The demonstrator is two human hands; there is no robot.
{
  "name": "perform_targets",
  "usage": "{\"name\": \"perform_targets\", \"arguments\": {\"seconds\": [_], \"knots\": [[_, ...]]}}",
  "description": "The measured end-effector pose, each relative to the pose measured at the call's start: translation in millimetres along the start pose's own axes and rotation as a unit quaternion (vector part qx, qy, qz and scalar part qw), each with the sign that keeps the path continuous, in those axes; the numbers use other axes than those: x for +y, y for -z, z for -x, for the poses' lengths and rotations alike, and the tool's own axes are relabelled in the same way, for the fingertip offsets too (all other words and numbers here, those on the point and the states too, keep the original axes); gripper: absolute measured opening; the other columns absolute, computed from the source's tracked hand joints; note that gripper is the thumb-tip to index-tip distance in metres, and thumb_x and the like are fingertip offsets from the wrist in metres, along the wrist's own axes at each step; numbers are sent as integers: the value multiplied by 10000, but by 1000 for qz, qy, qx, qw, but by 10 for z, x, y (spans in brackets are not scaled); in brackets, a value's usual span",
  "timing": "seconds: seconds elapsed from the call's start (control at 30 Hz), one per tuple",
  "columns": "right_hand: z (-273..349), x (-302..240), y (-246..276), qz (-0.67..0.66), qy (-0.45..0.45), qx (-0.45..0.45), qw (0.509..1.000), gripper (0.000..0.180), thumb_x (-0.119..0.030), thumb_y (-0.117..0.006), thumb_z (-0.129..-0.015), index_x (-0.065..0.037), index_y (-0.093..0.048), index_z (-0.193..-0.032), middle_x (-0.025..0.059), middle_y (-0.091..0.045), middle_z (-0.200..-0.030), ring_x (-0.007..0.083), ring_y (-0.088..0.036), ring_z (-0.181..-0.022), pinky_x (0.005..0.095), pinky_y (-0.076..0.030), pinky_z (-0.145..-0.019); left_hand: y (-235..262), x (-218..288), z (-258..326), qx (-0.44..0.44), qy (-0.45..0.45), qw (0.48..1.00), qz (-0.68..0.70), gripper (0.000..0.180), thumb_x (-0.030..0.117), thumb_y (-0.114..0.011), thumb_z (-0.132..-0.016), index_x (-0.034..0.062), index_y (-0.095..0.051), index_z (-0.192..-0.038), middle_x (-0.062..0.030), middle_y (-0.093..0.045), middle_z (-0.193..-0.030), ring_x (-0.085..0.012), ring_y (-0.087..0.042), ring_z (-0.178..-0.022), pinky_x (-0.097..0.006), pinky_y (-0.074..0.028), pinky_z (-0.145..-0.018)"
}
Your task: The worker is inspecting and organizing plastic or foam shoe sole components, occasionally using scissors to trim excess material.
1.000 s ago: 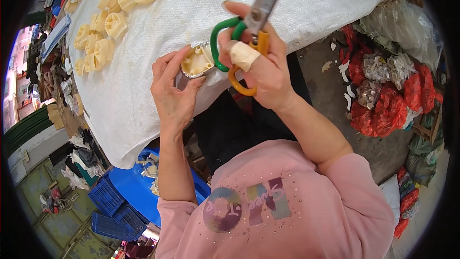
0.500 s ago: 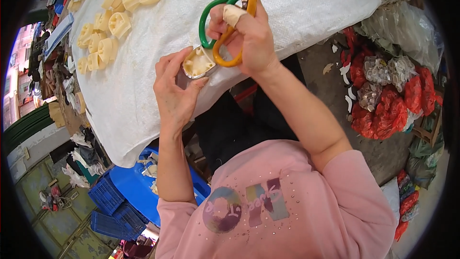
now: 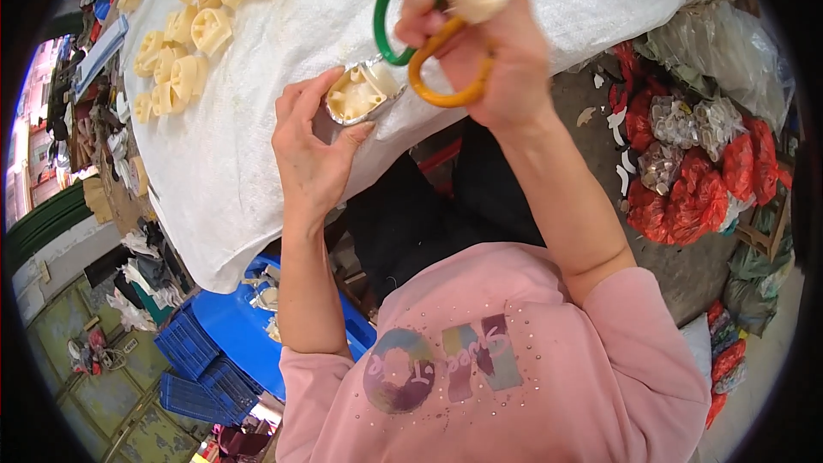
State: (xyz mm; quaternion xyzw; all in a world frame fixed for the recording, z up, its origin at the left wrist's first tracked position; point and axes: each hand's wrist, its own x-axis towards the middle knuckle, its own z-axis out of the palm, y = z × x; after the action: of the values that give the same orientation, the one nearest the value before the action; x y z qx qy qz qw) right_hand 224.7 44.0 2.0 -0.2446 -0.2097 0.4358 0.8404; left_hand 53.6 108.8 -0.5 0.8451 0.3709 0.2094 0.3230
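My left hand (image 3: 307,154) grips a small cream plastic piece with a shiny silver rim (image 3: 357,94) between thumb and fingers, its hollow side facing up. It is over the edge of a white woven sheet (image 3: 249,171). In my right hand (image 3: 514,64) is a pair of scissors with one green and one orange handle (image 3: 426,90). My fingers are through the handles, and the blades point away, mostly hidden and blurred. A pale wrap covers one finger of that hand. Several loose cream plastic pieces (image 3: 189,77) lie on the sheet at the far left.
Left of my lap is a blue tub (image 3: 231,321) with scraps inside, beside blue crates (image 3: 189,343). Red plastic bags (image 3: 686,206) and clear bags lie on the floor to the right. White scraps (image 3: 623,180) are scattered near them.
My right hand has swung right and up with the scissors, away from the silver-rimmed piece. More of that piece's right end now shows. My left hand stays nearly in place.
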Motion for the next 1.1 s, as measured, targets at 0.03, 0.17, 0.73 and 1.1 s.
{"name": "perform_targets", "arguments": {"seconds": [0.03,0.17,0.73,1.1], "knots": [[44,-29,11,-17,64,-6,998,337,-73,-517,-828,3,-472,-1153,36,-523,-735,95,-493,-623,248,-424,-557,-2,5,8,2,-6,1000,-11,591,-24,-765,-564,47,-610,-1130,-113,-580,-1026,-259,-539,-992,-334,-443,-893],[249,128,102,128,9,-55,990,441,-157,-464,-912,-21,-359,-1317,53,-436,-795,143,-427,-712,314,-384,-688,-51,-17,-30,12,-16,1000,-1,588,-16,-771,-563,50,-613,-1125,-117,-584,-1028,-267,-536,-999,-342,-443,-888],[410,14,89,101,-4,-38,994,493,-102,-487,-899,-61,-321,-1361,135,-524,-932,207,-517,-810,386,-447,-785,-36,-97,86,54,-84,995,-5,573,123,-780,-584,125,-588,-1123,-77,-545,-1042,-276,-482,-981,-396,-338,-861],[299,-340,-173,439,-9,-94,894,449,-75,-540,-895,9,-405,-1315,53,-554,-936,95,-525,-803,225,-432,-708,-113,-142,170,111,-114,987,5,557,147,-783,-593,102,-568,-1105,-87,-533,-1049,-289,-470,-1016,-406,-341,-889]]}}
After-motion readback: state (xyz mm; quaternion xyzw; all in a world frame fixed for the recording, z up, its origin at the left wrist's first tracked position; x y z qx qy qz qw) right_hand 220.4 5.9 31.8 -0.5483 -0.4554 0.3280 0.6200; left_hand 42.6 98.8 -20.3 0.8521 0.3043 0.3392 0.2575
